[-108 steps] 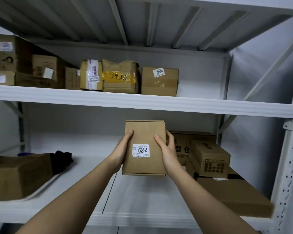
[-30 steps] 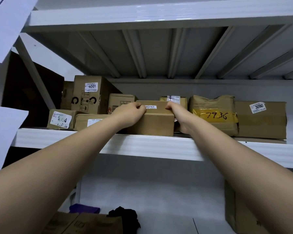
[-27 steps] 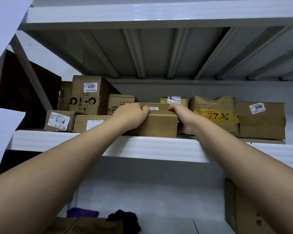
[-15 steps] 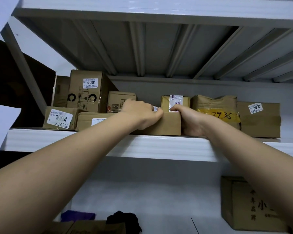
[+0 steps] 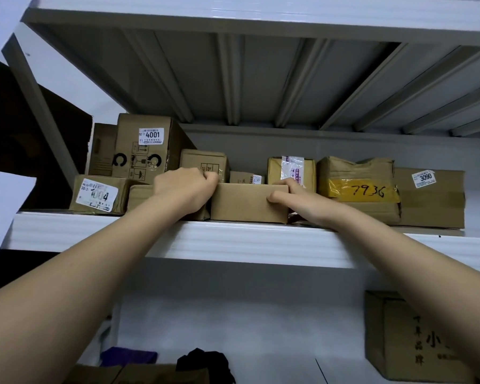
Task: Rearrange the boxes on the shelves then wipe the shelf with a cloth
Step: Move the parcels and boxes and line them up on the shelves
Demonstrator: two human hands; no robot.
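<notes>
Gripping box [image 5: 245, 202] between hands, left hand [image 5: 184, 189], right hand [image 5: 294, 199]

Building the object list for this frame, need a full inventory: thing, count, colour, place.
plain box: 1, brown, front edge of upper shelf, between both hands
4001 box: 1, brown, upper shelf back left
1004 box: 1, brown, upper shelf front left
7936 parcel: 1, brown with yellow tape, right of plain box
3090 box: 1, brown, upper shelf far right
printed box: 1, brown, lower shelf right
dark cloth: 1, black, lower shelf
purple item: 1, lower shelf left
left hand: plain box's left end
right hand: its right end
</notes>
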